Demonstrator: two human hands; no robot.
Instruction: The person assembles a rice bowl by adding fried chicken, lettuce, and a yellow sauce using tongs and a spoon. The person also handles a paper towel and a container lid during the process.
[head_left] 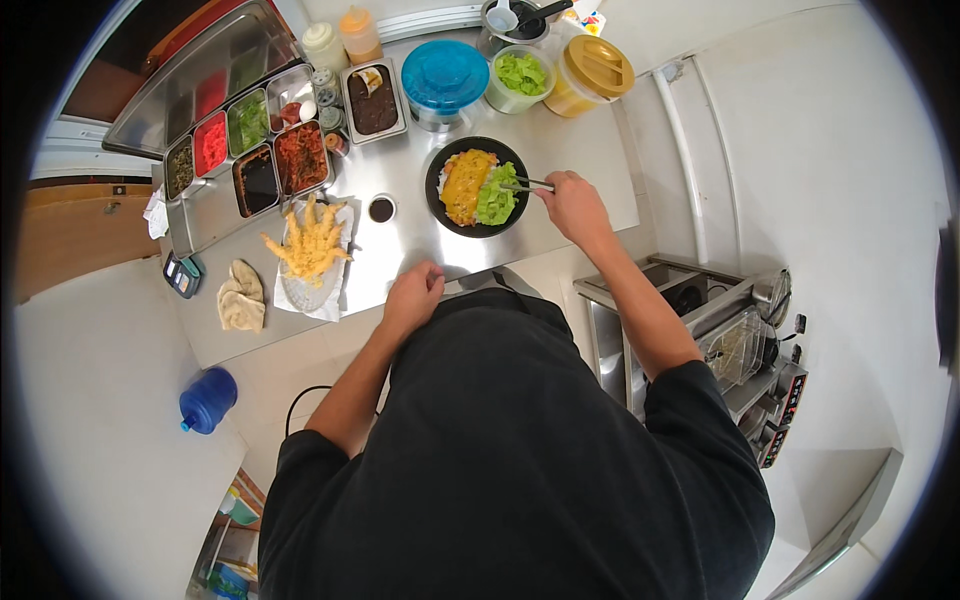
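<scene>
A round black bowl [434, 208] stands on the steel counter, holding white rice, a yellow-sauced topping [467, 185] and chopped lettuce [495, 203] on its right side. My right hand [575, 208] is closed on thin metal tongs [535, 185], whose tips reach over the bowl's right rim to the lettuce. At the counter's front edge, left of the bowl, my left hand [415, 297] rests with its fingers curled and nothing visible in them. A small cup of dark sauce [381, 209] sits between the bowl and a paper-lined plate of fried battered strips [310, 245].
Several steel topping pans [247, 122] fill the back left, near a pan of dark sauce [374, 108]. Along the back stand a blue-lidded container [445, 78], a lettuce tub [521, 80] and a yellow-lidded jar [592, 75]. A cloth [241, 297] lies front left; cooking equipment [700, 300] stands right.
</scene>
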